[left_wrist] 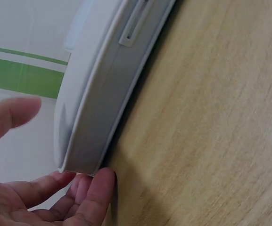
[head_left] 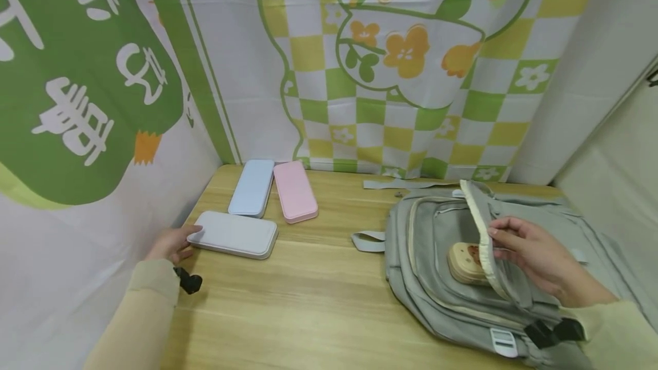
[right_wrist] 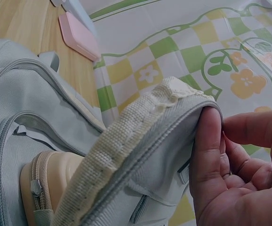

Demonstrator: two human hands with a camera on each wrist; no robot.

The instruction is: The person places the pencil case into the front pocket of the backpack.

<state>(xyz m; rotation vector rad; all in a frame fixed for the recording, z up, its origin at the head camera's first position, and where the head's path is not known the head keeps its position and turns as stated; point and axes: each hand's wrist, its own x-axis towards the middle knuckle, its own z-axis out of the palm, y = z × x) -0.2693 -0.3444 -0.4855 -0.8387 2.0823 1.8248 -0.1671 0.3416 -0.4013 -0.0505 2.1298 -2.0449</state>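
Note:
At the left end of a flat white box-shaped case [head_left: 235, 234], my left hand [head_left: 172, 242] touches its corner. In the left wrist view its fingertips [left_wrist: 100, 188] meet the lower end of the case while the thumb stands apart from it. My right hand [head_left: 532, 253] pinches the pale-edged front pocket flap [head_left: 485, 233] of a grey backpack [head_left: 411, 278] between thumb and fingers, holding it raised. Inside the opened pocket lies a small beige zippered case [head_left: 464, 261], partly hidden by the flap.
Beyond the white case lie a light blue case [head_left: 252, 187] and a pink case [head_left: 295, 192] on the wooden table [head_left: 298, 307]. A printed curtain [head_left: 354, 130] hangs along the table's back edge. Webbing straps [head_left: 370, 241] stick out from the backpack's left side.

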